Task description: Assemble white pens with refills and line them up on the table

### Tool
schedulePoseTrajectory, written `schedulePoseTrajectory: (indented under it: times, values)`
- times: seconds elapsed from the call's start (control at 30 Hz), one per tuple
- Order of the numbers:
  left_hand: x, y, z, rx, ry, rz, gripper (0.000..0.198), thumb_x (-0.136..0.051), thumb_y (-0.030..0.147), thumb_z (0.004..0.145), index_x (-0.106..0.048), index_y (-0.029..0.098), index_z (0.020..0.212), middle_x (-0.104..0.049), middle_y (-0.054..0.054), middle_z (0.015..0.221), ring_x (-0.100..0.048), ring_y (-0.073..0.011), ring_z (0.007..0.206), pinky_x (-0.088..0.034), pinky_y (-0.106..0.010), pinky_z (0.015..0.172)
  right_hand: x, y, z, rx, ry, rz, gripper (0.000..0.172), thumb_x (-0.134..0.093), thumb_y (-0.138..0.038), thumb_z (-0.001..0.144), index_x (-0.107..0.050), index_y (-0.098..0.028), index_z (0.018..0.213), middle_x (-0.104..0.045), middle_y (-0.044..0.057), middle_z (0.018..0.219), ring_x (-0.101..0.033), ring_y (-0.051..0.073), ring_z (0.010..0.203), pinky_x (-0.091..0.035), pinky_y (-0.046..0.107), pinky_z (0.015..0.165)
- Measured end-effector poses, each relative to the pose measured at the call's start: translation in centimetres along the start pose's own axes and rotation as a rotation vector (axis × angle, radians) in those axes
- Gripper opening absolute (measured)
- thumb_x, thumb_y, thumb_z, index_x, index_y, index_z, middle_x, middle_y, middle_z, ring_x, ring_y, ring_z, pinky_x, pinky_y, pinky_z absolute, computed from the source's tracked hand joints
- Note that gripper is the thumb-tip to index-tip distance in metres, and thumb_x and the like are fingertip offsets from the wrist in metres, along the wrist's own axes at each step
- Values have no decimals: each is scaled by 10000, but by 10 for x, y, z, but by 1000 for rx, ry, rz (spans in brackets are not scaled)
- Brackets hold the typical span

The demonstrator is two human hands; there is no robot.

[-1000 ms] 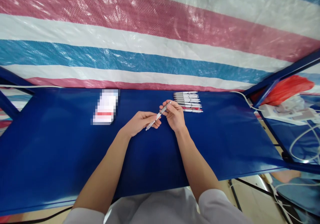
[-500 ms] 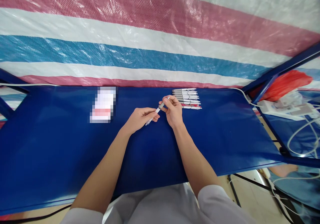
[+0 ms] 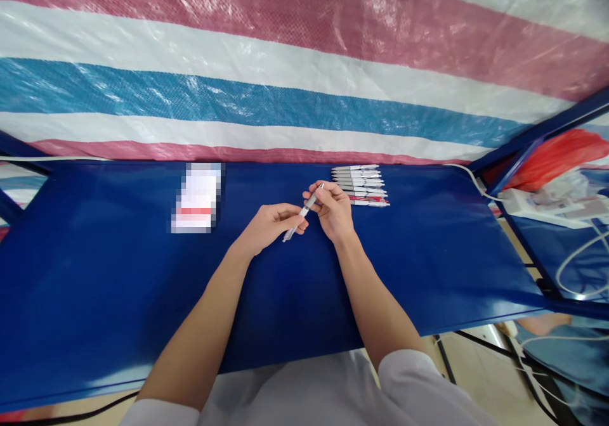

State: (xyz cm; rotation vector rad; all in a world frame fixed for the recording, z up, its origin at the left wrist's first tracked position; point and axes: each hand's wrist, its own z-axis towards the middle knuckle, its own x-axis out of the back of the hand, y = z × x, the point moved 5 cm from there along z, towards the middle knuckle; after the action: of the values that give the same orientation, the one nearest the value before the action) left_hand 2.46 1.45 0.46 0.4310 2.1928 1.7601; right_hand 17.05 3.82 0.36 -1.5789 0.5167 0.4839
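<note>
A white and grey pen (image 3: 301, 214) is held slanted above the blue table (image 3: 118, 274), between both hands. My left hand (image 3: 269, 224) pinches its lower end, fingers curled round it. My right hand (image 3: 333, 209) grips its upper end with closed fingers. Just behind my right hand lies a neat row of several more pens (image 3: 362, 185), side by side on the table.
A blurred white and red packet (image 3: 196, 198) lies on the table to the left. A striped tarpaulin (image 3: 285, 83) hangs behind. At the right, past a blue frame rail (image 3: 533, 137), are a red bag (image 3: 556, 153), a power strip (image 3: 547, 207) and white cables.
Both hands keep hold of the pen; it has tilted slightly and the view has shifted a little. The row of pens has not moved.
</note>
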Motion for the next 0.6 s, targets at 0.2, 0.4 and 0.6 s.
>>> schedulePoseTrajectory:
  times: [0.2, 0.4, 0.6]
  values:
    - [2, 2, 4, -86, 171, 179, 275, -743, 371, 776, -731, 163, 954, -736, -39, 765, -687, -178, 720, -522, -265, 649, 4, 2, 2, 69, 126, 12, 294, -827, -276, 639, -546, -223, 711, -670, -87, 764, -686, 87, 638, -592, 209, 602]
    - [-1, -1, 4, -24, 42, -47, 319, -716, 405, 809, -715, 147, 998, -752, -66, 859, -714, -189, 764, -570, -341, 797, 1, 1, 0, 44, 74, 45, 241, -804, -288, 667, -614, -249, 811, -674, -93, 792, -701, 95, 664, -585, 196, 576]
    - [-1, -6, 2, 42, -79, -265, 316, -721, 422, 816, -729, 126, 925, -743, -84, 841, -689, -153, 711, -576, -291, 727, 1, -1, -2, 7, -17, -1, 218, -765, -291, 712, -688, -256, 914, -743, -54, 905, -735, 129, 792, -599, 206, 629]
